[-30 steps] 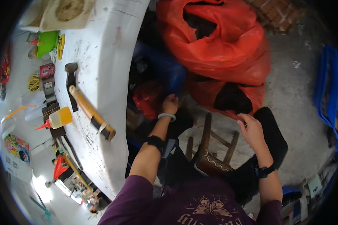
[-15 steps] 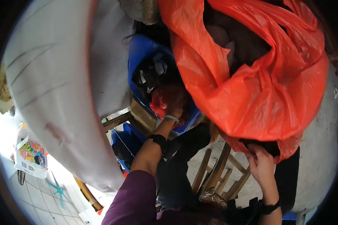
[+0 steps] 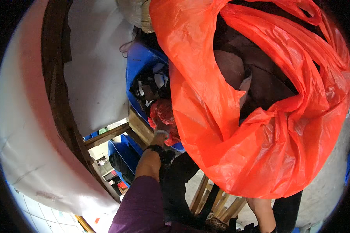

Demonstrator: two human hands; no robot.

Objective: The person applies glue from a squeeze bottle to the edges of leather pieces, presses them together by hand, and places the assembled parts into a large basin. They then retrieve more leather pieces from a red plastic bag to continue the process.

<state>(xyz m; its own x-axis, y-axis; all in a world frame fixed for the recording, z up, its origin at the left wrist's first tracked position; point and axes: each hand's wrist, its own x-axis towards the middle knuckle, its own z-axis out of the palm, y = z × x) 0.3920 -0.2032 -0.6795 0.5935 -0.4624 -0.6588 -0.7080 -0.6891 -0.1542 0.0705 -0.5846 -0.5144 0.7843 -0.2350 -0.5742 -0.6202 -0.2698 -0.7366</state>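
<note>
A large orange-red plastic bag point(image 3: 229, 155) fills the right half of the view, its mouth open. Dark brown pieces of material point(image 3: 264, 73) lie inside. My right hand point(image 3: 258, 204) is under the bag's near edge; its fingers are hidden by the plastic. On the left, my left hand point(image 3: 165, 127) reaches into a blue bin point(image 3: 134, 64), against a crumpled dark red plastic bag point(image 3: 163, 110). Shadow and the red plastic hide its fingers. Dark and pale scraps point(image 3: 147, 89) lie beside that bag in the bin.
A white-covered table point(image 3: 97, 77) with a dark wooden edge point(image 3: 58, 77) stands at left. Below it, a second blue bin point(image 3: 124, 155) sits beside wooden legs. A wooden stool point(image 3: 225, 206) stands by my dark-trousered legs. A wrapped bundle point(image 3: 138, 11) lies at the top.
The orange-red bag looks larger and reaches lower, now covering my right hand's fingers, which were at its edge. My left hand and the blue bin appear farther left as the view shifts.
</note>
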